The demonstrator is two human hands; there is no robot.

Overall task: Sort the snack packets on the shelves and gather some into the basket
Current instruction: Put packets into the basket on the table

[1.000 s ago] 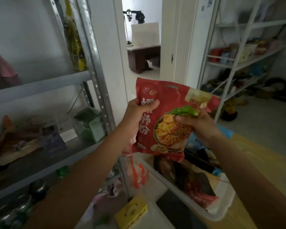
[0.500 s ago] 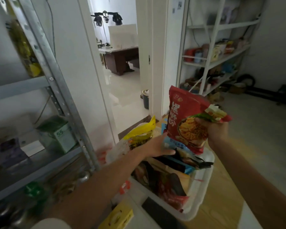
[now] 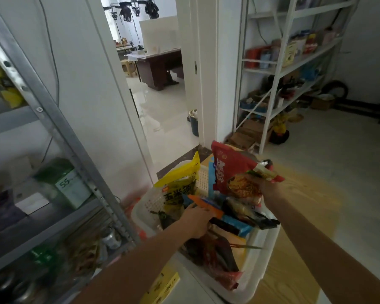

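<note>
My right hand [image 3: 264,188] grips a red noodle packet [image 3: 230,172] and holds it just above the far right part of a white plastic basket [image 3: 256,257]. The basket is full of packets: a yellow one [image 3: 180,183] stands upright at its far left, an orange and blue one [image 3: 208,205] lies in the middle, dark red ones [image 3: 215,260] lie at the near end. My left hand [image 3: 195,220] is down inside the basket among the packets, fingers on the orange and blue one; I cannot tell whether it grips anything.
A grey metal shelf rack [image 3: 53,119] stands at the left with a green box [image 3: 64,183] and cans [image 3: 111,238] on it. A doorway [image 3: 160,102] lies ahead. A white rack [image 3: 279,71] with goods lines the right wall. A yellow box [image 3: 162,288] sits near the basket.
Both hands held the red packet a second ago. My left hand let go and dropped into the basket. My right hand lowered the packet toward the basket's far side.
</note>
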